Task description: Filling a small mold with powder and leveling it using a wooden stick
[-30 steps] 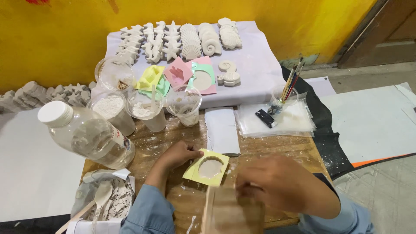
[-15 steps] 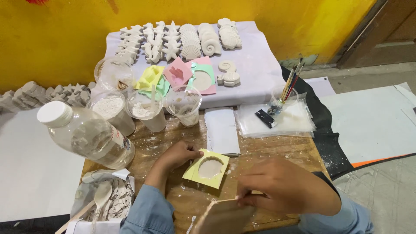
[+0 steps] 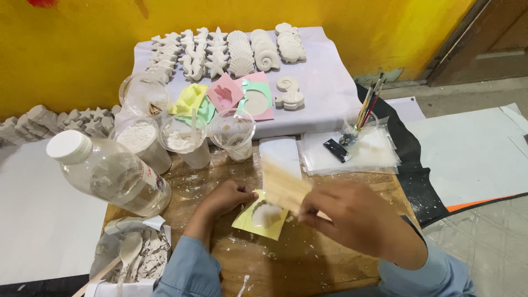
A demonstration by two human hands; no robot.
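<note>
My left hand (image 3: 224,199) rests on the wooden table (image 3: 308,258) and steadies the edge of a yellow shell-shaped mould (image 3: 262,217) filled with white plaster. My right hand (image 3: 357,220) grips a flat wooden board (image 3: 283,184) and holds it tilted just above the mould's right side. Both sleeves are light blue.
A plastic bottle (image 3: 110,173) lies at left beside several plastic cups of white powder (image 3: 140,137). Coloured moulds (image 3: 225,93) and rows of white plaster casts (image 3: 220,52) lie on a cloth behind. Brushes in a cup (image 3: 366,115) stand at right. A bag of plaster scraps with a spoon (image 3: 129,256) sits front left.
My right hand lifted the wooden board from the table's near edge and brought it up over the mould. My left hand stayed at the mould.
</note>
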